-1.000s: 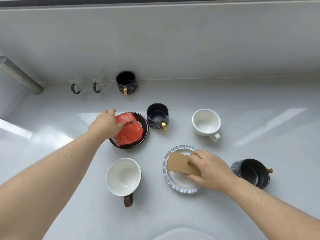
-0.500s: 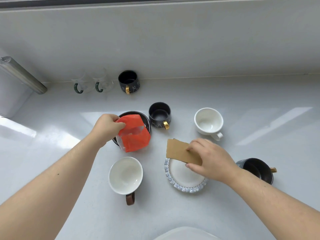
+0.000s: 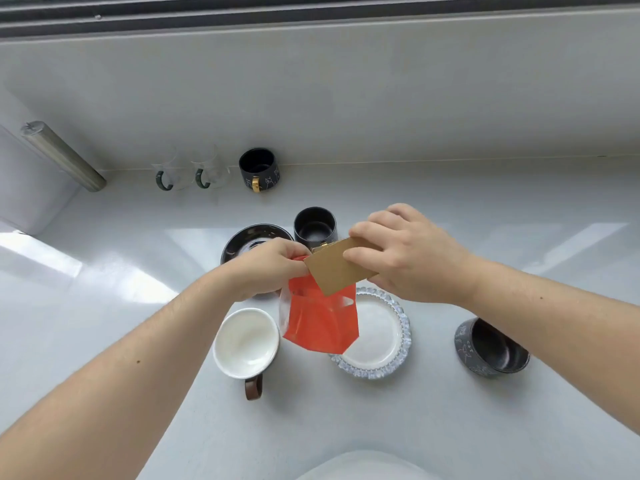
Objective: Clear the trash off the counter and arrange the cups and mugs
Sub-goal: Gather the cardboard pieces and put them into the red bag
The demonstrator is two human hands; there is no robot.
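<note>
Both hands meet above the middle of the white counter [image 3: 450, 410]. The left hand [image 3: 266, 268] has its fingers [image 3: 292, 249] pinched shut on the top edge of an orange plastic pouch [image 3: 318, 323], which hangs free in the air with its clear side panel at about 9 o'clock. The right hand [image 3: 412, 254] has its fingers [image 3: 363, 254] closed on a brown cardboard piece [image 3: 334, 271], thumb below and fingertips on top; the card's lower-left corner overlaps the top of the pouch, and the two pieces of trash touch or nearly touch there.

Taking the pouch as the centre of the clock: a white mug with a brown handle [image 3: 246, 342] stands at 8 o'clock, handle pointing toward the viewer. A clear glass-rimmed plate [image 3: 391, 341] lies at 4 o'clock, partly behind the pouch. A black saucer [image 3: 242, 240] lies at 11 o'clock, half hidden by the left hand. A black cup [image 3: 315, 226] stands at 12 o'clock, just beyond the cardboard, a bit of gold handle showing at the card's edge. Another black mug [image 3: 491, 346] with white drawings stands at 3 o'clock, under the right forearm.

Far back at 11 o'clock, along the wall, two clear glass cups with green handles [image 3: 194, 173] stand side by side, and a black mug with a gold handle [image 3: 259, 169] stands just to their right.
</note>
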